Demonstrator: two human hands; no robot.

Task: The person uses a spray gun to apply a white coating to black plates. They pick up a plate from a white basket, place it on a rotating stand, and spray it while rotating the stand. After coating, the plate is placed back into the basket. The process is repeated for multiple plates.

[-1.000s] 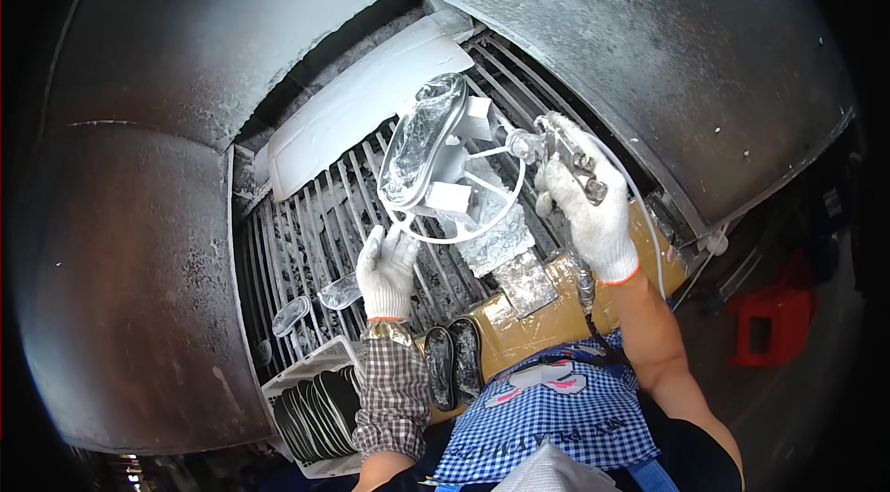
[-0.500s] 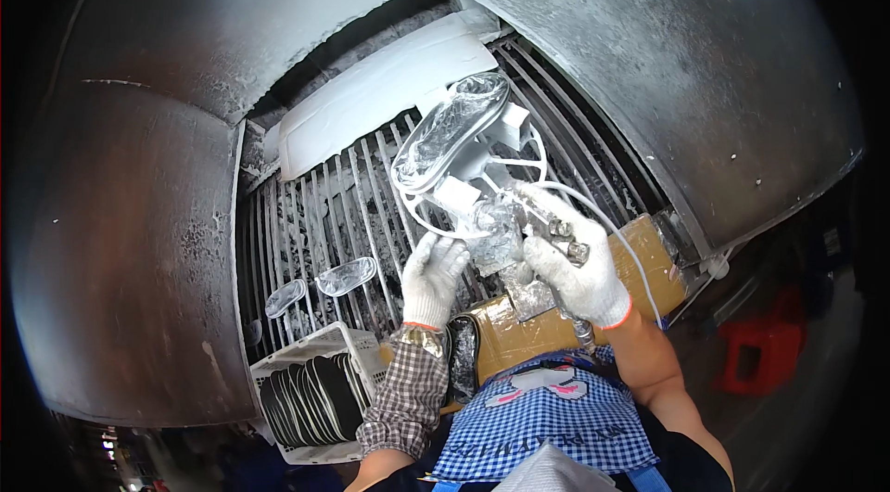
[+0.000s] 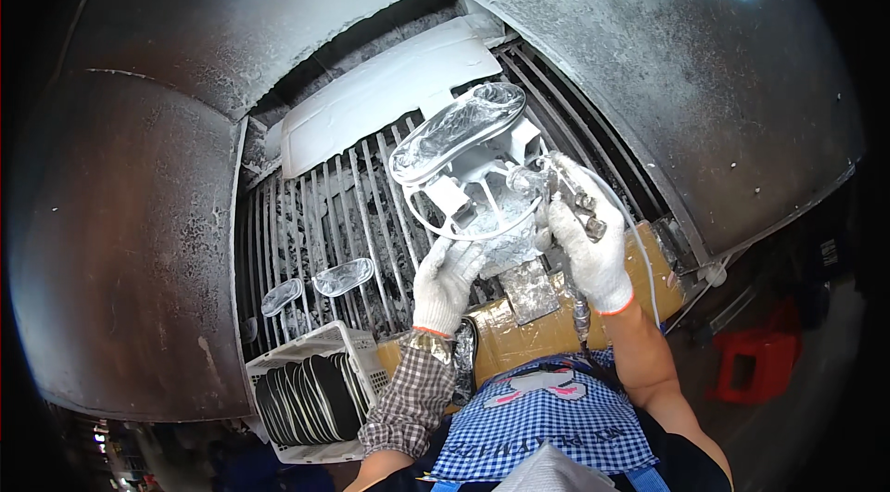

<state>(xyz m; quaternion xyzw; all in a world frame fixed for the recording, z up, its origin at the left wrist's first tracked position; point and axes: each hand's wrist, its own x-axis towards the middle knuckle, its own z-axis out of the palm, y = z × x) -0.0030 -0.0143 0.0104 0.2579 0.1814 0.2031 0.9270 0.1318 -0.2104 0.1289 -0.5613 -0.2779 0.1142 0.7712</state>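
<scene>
Dull metal booth walls (image 3: 667,75), dusted with pale residue, rise on both sides of a slatted grate (image 3: 363,214) caked in grey-white powder. A white sheet (image 3: 389,89) with a notched edge lies across the far end of the grate; along the near side runs a brown, tape-wrapped bench edge (image 3: 505,344). A person in a blue checked apron (image 3: 547,413) faces the booth. Near the left forearm, a white plastic basket (image 3: 360,342) holds a tight row of dark, flat pieces (image 3: 311,399) with pale edges.

In the middle, a white wheel-shaped stand (image 3: 491,235) sits above the grate, in front of the white sheet. On its far side, a sole-shaped piece (image 3: 459,132) with a clear, crinkled film over its face leans at a tilt against two white blocks (image 3: 448,196). Behind the right arm, well apart from the work, is a red stool (image 3: 756,362).

The gloved right hand (image 3: 591,246) has its fingers closed around a metal spray gun (image 3: 568,184), its front end just beside the wheel's right rim, with a pale hose (image 3: 642,260) curving down past the wrist. The gloved left hand (image 3: 448,274) has its fingertips at the wheel's near-left rim; whether they grip it cannot be told. To the left, two small film-covered ovals (image 3: 344,278) rest side by side over the slats.
</scene>
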